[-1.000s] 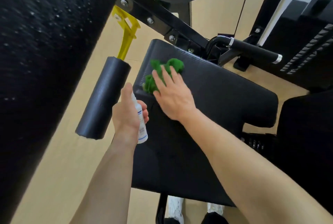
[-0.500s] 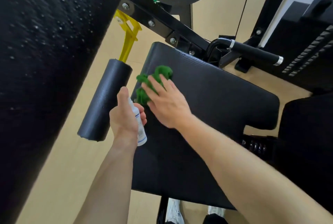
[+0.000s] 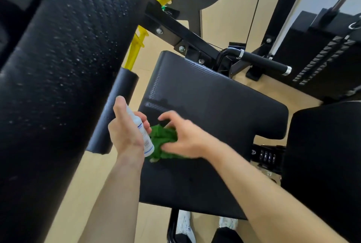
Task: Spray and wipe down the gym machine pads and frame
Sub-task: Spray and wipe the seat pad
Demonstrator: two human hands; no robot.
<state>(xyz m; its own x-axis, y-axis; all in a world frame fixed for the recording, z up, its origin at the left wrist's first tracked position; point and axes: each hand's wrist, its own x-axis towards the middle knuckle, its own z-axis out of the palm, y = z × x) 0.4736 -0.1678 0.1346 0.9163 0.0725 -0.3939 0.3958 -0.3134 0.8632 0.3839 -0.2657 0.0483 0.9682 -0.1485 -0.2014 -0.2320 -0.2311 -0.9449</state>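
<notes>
Green cloth [image 3: 163, 139] on the seat [image 3: 214, 102], bunched into a lump close to the left edge, in the nearer half. Grips this lump with the right hand [image 3: 187, 141] — fingers curled over the top, thumb at the near side, cloth showing between them. Some blur on this hand, so no judging of the pressure. Holds a white bottle [image 3: 141, 131] in the left hand [image 3: 125, 133]: fingers wrapped round the body, thumb up on the spray head. Bottle tilted, head away from the person, base just beside the cloth; touching or apart — cannot tell. Both hands near each other, the left one over the gap at the seat's left edge. Just beyond the hands, a faint sheen on the seat surface.

Left of the seat, a black roller [image 3: 125, 84], below a yellow lever [image 3: 134, 53]. Further left, filling that side of the view, a big black back pad [image 3: 64, 57], speckled with many fine droplets. Behind the far edge of the seat, a black frame [image 3: 172, 31] with bolts, running down to the right toward a handle [image 3: 263, 61] with a dark grip and a metal end cap. At far right, a dark stack [image 3: 320, 64] of weights. Under everything, a pale tan floor [image 3: 82, 184]. Below the near edge of the seat, two white shoes [image 3: 184, 223].
</notes>
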